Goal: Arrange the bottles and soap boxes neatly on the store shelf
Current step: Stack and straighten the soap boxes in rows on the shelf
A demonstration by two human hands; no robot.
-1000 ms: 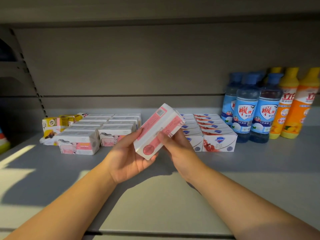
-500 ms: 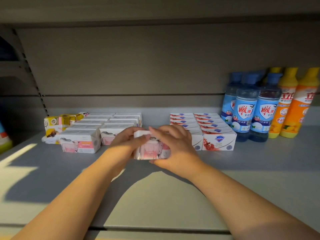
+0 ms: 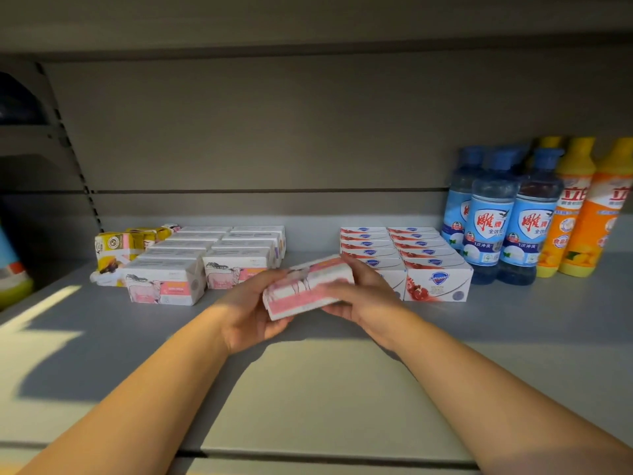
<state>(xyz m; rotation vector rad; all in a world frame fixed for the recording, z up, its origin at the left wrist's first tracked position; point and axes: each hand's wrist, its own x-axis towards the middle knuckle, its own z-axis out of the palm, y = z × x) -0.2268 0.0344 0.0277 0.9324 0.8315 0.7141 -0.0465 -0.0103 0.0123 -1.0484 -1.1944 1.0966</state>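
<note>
**Pink soap box held two-handed over shelf**

Left hand (image 3: 250, 310) cups the lower left end of the pink soap box (image 3: 308, 286) and right hand (image 3: 359, 296) wraps the right end, both with fingers curled round it. The box is tilted and blurred, just above the shelf (image 3: 308, 389), in front of the gap between the sheep-print boxes (image 3: 164, 286) and the red-and-white soap boxes (image 3: 435, 282). Blue bottles (image 3: 493, 228) and orange bottles (image 3: 575, 214) stand upright far right
</note>
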